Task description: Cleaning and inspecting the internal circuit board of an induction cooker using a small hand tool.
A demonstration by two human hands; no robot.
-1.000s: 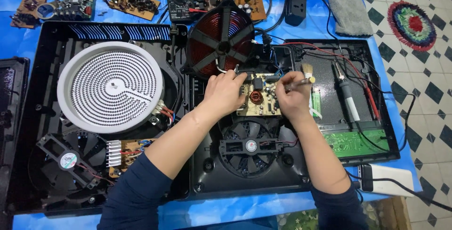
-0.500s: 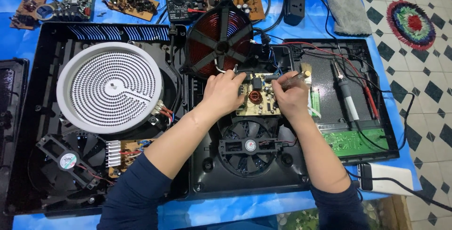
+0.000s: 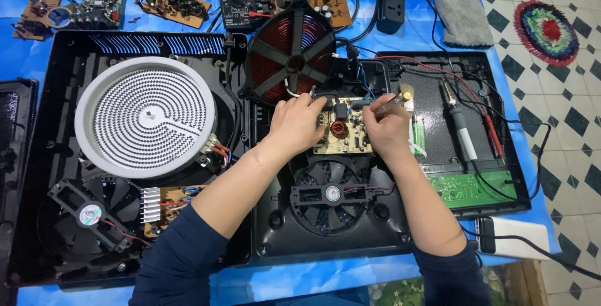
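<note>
A black fan sits nearest, just below the hands. Above it lies a board, flat in the black case, its long side running up and down. The left hand rests on the board's left edge, fingers curled on it. The right hand is closed around a small brush. The brush lies sideways, bristles pointing right. Beyond them is a red coil.
</note>
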